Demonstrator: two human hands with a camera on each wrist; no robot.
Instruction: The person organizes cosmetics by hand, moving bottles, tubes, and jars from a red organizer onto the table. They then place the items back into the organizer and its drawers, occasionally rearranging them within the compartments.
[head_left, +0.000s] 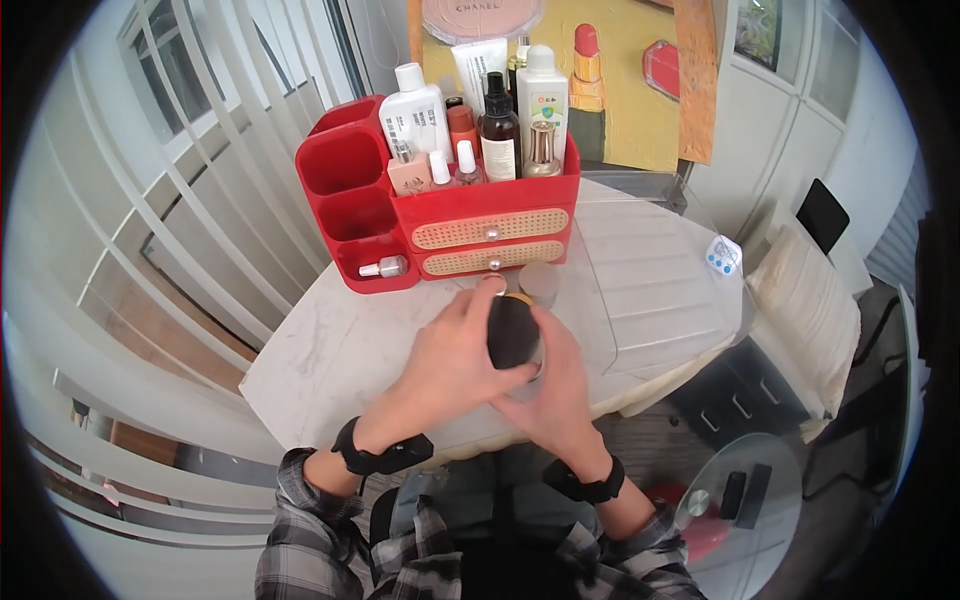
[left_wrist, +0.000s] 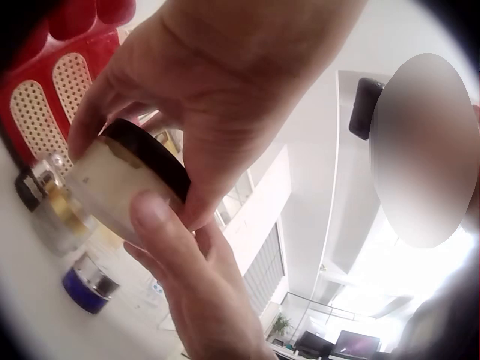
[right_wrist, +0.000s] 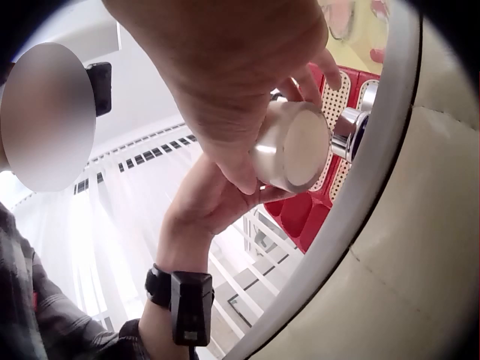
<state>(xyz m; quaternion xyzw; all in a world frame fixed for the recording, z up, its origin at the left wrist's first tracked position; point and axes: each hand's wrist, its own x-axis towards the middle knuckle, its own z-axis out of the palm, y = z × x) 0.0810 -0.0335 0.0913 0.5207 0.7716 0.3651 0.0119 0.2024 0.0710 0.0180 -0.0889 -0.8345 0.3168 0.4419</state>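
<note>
Left hand [head_left: 438, 348] grips the black lid [head_left: 511, 336], right hand [head_left: 557, 388] the pale body [left_wrist: 109, 187] of a cosmetic jar [right_wrist: 301, 148] held between them; I'd guess it's rigid, fairly light, slippery, best gripped round its sides.

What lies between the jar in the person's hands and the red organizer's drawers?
In the head view, a round pale-topped container stands between the jar and the drawers; the left hand extends partly into that gap.
</note>
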